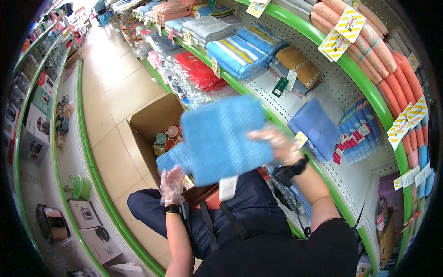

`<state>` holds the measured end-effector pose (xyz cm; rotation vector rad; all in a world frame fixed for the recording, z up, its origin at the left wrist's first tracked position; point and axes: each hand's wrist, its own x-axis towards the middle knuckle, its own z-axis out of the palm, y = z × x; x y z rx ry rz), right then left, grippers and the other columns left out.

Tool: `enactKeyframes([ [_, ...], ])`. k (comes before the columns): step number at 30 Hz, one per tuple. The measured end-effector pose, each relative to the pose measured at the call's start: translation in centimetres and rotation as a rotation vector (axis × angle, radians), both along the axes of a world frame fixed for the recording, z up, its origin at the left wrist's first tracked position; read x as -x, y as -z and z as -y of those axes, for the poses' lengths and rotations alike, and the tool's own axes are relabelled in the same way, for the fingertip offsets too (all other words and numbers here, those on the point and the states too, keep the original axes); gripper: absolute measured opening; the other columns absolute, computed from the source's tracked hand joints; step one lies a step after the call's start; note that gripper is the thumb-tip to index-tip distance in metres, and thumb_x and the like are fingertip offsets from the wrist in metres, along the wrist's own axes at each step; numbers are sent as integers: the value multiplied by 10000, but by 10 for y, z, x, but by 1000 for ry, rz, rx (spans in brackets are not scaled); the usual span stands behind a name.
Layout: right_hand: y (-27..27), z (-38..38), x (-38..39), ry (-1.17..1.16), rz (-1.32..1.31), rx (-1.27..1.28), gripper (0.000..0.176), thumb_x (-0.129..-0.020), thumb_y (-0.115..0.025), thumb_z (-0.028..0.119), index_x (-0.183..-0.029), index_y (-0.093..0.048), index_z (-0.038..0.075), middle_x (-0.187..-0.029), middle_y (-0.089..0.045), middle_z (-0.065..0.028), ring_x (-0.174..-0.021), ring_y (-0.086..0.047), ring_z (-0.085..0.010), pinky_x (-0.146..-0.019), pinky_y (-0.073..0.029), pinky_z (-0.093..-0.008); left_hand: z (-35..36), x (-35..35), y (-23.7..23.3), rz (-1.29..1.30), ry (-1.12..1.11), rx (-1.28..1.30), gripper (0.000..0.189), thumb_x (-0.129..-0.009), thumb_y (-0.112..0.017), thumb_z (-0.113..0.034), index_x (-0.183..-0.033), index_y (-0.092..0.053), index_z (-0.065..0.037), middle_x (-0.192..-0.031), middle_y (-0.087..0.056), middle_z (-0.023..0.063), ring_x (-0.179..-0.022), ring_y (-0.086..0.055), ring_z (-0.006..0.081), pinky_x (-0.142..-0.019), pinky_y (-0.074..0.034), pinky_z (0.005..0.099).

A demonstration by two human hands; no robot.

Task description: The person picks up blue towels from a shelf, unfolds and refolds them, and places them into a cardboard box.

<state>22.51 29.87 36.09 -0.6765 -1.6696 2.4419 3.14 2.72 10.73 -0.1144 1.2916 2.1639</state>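
Head camera: my right hand [280,144] gripped a folded blue towel [220,138]; left hand [172,185] hung open near a brown cardboard box [154,115].

The open brown rectangular cardboard box [157,113] sits on the beige square-tiled floor [108,92], between left [74,99] and right green-edged metal shelves [277,108]; small round containers, pinkish and teal, apparently glass [161,138], sit inside.

Folded towel [217,143]: blue | shelf edge [237,84]: green (bright) | trousers [254,203]: navy
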Motion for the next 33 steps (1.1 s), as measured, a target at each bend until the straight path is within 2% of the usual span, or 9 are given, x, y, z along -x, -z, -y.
enactKeyframes([
  [4, 86, 54, 38, -198, 5, 283, 455, -758, -667, 93, -1164, -493, -19, -1064, -592, -91, -963, -558, -170, -892, -413, -291, 8, -19, -61, 329, 354, -559, 455, -877, -505, -362, -1204, -458, -48, -1180, -528, 87, -1044, -526, 219, -899, -425, 367],
  [9, 211, 59, 58, -276, 253, 441, 465, -775, -652, 75, -1196, -463, 13, -1075, -594, -105, -941, -587, -203, -842, -472, -354, 27, -7, 34, 224, 375, -65, 535, -795, -616, -229, -1226, -395, -1, -1126, -537, 125, -989, -538, 245, -878, -437, 384],
  [15, 257, 51, 79, -273, 232, 120, 724, -684, -704, 91, -1287, -315, -4, -1267, -429, -157, -1140, -444, -259, -959, -362, -371, 19, -3, 10, 6, 241, 52, 556, -736, -566, 23, -1243, -341, -8, -1110, -506, 107, -937, -516, 197, -834, -445, 313],
  [20, 234, 68, 119, -167, 148, -325, 749, -694, -687, 157, -1309, -291, -2, -1022, -583, -186, -921, -571, -249, -778, -454, -348, 2, 17, -6, -119, 54, -58, 448, -775, -532, 17, -1205, -407, -13, -1118, -512, 92, -934, -523, 198, -829, -446, 309],
  [22, 238, 71, 125, -224, 278, -868, 689, -717, -667, 226, -1270, -336, -16, -802, -614, -179, -729, -607, -256, -661, -475, -361, -5, 29, 5, -232, -14, 143, 425, -793, -518, 5, -1204, -411, -13, -1093, -539, 94, -903, -545, 201, -818, -452, 303],
  [24, 225, 82, 119, -397, 299, -822, 751, -733, -647, 304, -1297, -306, -56, -667, -602, -134, -604, -587, -185, -567, -463, -322, -3, 35, 34, -232, -46, 185, 414, -796, -519, -10, -1197, -418, -4, -1054, -565, 108, -872, -561, 197, -800, -459, 296],
  [30, 162, 73, 62, -380, 41, -812, 584, -789, -597, 220, -1245, -367, -64, -945, -604, -232, -815, -622, -216, -700, -479, -321, 6, 30, 34, -311, 47, 798, 450, -819, -503, -209, -1217, -418, -17, -885, -613, 149, -720, -588, 222, -647, -469, 341],
  [31, 134, 69, 48, -289, -1, -761, 542, -802, -588, 188, -1238, -379, -57, -970, -606, -204, -831, -619, -212, -734, -480, -311, 12, 40, 85, -356, 37, 812, 483, -822, -490, -265, -1236, -402, -32, -791, -602, 151, -644, -575, 249, -574, -455, 367],
  [33, 104, 48, 20, -76, -52, -649, 436, -828, -571, 118, -1214, -427, -26, -996, -612, -113, -877, -597, -174, -829, -459, -281, 6, 29, 43, -340, 102, 890, 440, -826, -494, -252, -1207, -410, -49, -769, -601, 118, -614, -569, 262, -550, -449, 391],
])
